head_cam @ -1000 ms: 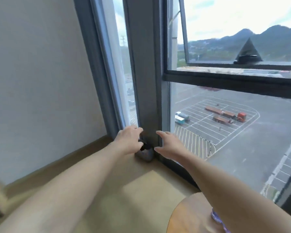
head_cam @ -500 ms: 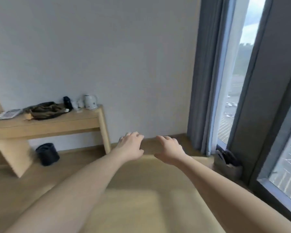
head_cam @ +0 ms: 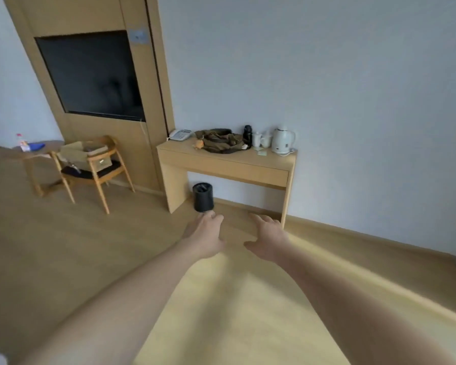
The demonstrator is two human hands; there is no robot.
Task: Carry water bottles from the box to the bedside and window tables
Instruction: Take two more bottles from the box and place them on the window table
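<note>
Both arms reach out in front of me over the wooden floor. My left hand [head_cam: 205, 234] and my right hand [head_cam: 267, 238] hold nothing, fingers loosely spread. A cardboard box [head_cam: 83, 154] sits on a wooden chair [head_cam: 100, 171] at the left. Beside it stands a small round table [head_cam: 38, 151] carrying a water bottle [head_cam: 23, 143] with a red cap and a blue object. Both hands are far from the box and the bottle.
A wooden desk [head_cam: 227, 164] against the white wall holds a phone, a dark bag, cups and a white kettle [head_cam: 282, 140]. A black bin [head_cam: 202, 196] stands under it. A dark screen [head_cam: 90, 75] hangs on a wooden panel behind the chair.
My view has swung left from the window, past the wall, to the desk, chair and box. Both hands stayed empty and outstretched throughout.
</note>
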